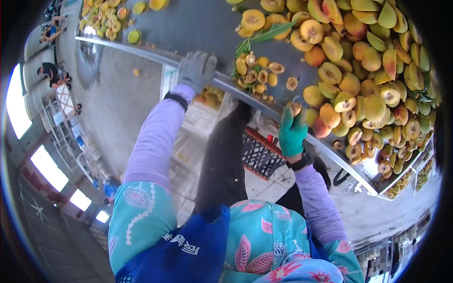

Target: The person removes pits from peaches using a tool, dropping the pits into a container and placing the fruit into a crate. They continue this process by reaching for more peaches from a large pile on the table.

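Around us, the room spreads wide, with a smooth pale floor, bright windows along the left side and people in the distance. Before us lies a grey metal table, its raised rim slanting across the view, nearer us toward the right. A big heap of halved fruit covers its right part; a smaller pile of fruit sits at the far left, and a little cluster of pieces lies near the rim between our 2 hands. Our left hand, grey-gloved, rests over the rim, fingers extended side by side. Our right hand, green-gloved, pinches a fruit piece at the rim, beside the heap. Its exposed end points away from us; its long axis seems to run likewise, though fingers partly hide it.
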### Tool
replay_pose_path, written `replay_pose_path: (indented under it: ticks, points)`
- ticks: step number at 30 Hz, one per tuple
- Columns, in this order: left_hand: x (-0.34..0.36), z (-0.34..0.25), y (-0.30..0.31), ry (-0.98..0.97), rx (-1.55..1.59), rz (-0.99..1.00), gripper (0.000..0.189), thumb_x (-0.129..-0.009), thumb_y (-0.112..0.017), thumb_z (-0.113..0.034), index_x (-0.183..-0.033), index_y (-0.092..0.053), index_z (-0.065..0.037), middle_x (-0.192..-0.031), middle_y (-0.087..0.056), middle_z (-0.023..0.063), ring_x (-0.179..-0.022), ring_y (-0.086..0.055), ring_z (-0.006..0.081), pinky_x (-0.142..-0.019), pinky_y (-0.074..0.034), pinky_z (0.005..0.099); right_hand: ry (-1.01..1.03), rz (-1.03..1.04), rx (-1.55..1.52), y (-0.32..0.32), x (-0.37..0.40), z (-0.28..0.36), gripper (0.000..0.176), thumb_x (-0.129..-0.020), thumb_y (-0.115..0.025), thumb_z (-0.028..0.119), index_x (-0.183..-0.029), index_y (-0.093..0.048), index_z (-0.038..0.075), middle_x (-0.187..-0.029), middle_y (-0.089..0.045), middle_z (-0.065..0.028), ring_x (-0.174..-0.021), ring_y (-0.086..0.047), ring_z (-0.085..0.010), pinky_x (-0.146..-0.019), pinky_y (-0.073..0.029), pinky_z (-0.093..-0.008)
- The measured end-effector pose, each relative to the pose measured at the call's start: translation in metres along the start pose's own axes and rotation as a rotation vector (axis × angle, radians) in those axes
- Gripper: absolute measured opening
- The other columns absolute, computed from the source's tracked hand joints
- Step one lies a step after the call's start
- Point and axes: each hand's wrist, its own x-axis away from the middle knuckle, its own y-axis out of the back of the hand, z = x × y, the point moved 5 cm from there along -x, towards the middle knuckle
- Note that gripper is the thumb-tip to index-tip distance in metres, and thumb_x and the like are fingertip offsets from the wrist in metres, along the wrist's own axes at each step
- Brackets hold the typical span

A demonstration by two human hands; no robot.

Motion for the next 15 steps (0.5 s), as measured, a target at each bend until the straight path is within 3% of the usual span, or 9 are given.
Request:
replay_pose_path:
  ticks: [3,6,10,11,12,15]
  points:
    - [0.001,0.007,-0.006,0.026,-0.001,-0.004,0.029,-0.091,-0.048,-0.031,-0.082,-0.06,-0.006,-0.085,-0.061,0.0151,-0.086,-0.056,0.0368,-0.079,-0.045,0.0466,-0.179,-0.009,-0.133,-0.008,-0.006,0.011,0.034,-0.094,-0.059,0.031,-0.104,-0.045,0.002,-0.079,-0.058,-0.0255,-0.068,-0.062,-0.0379,-0.054,-0.047,-0.0416]
    - [0.004,0.011,-0.01,-0.015,-0.013,-0.119,0.027,-0.09,-0.048,-0.031,-0.083,-0.061,-0.008,-0.084,-0.062,0.0141,-0.085,-0.057,0.0362,-0.078,-0.046,0.0466,0.031,-0.12,0.15,-0.026,-0.015,0.032,0.033,-0.092,-0.061,0.028,-0.101,-0.045,0.001,-0.072,-0.06,-0.0231,-0.063,-0.062,-0.0388,-0.051,-0.045,-0.0435]
    - [0.005,0.016,-0.012,0.045,-0.026,-0.109,0.03,-0.086,-0.05,-0.033,-0.077,-0.065,-0.009,-0.083,-0.066,0.0102,-0.081,-0.062,0.0307,-0.076,-0.049,0.044,0.12,-0.032,-0.02,-0.072,-0.035,0.073,0.031,-0.091,-0.063,0.026,-0.101,-0.047,0.001,-0.071,-0.062,-0.021,-0.061,-0.062,-0.0387,-0.049,-0.044,-0.0447]
    - [0.005,0.016,-0.011,0.041,-0.019,-0.09,0.03,-0.086,-0.051,-0.034,-0.076,-0.065,-0.009,-0.082,-0.066,0.0102,-0.081,-0.062,0.0305,-0.076,-0.049,0.0438,0.138,0.0,0.119,-0.083,-0.038,0.086,0.031,-0.09,-0.065,0.027,-0.099,-0.049,0.002,-0.072,-0.062,-0.0199,-0.062,-0.062,-0.0381,-0.051,-0.046,-0.0438]
    - [0.005,0.017,-0.011,0.036,-0.009,-0.079,0.03,-0.086,-0.051,-0.034,-0.076,-0.065,-0.009,-0.082,-0.066,0.0102,-0.081,-0.062,0.0302,-0.075,-0.049,0.0436,0.297,-0.054,0.161,-0.09,-0.039,0.11,0.032,-0.089,-0.065,0.029,-0.098,-0.05,0.003,-0.071,-0.062,-0.0195,-0.064,-0.063,-0.0381,-0.052,-0.047,-0.0436]
    - [0.009,0.019,0.0,0.003,0.07,-0.139,0.028,-0.085,-0.052,-0.033,-0.078,-0.065,-0.008,-0.081,-0.065,0.0102,-0.079,-0.062,0.0298,-0.074,-0.048,0.0437,0.381,0.056,0.23,-0.124,-0.049,0.157,0.031,-0.088,-0.066,0.031,-0.098,-0.051,0.005,-0.073,-0.062,-0.019,-0.067,-0.062,-0.04,-0.054,-0.047,-0.0445]
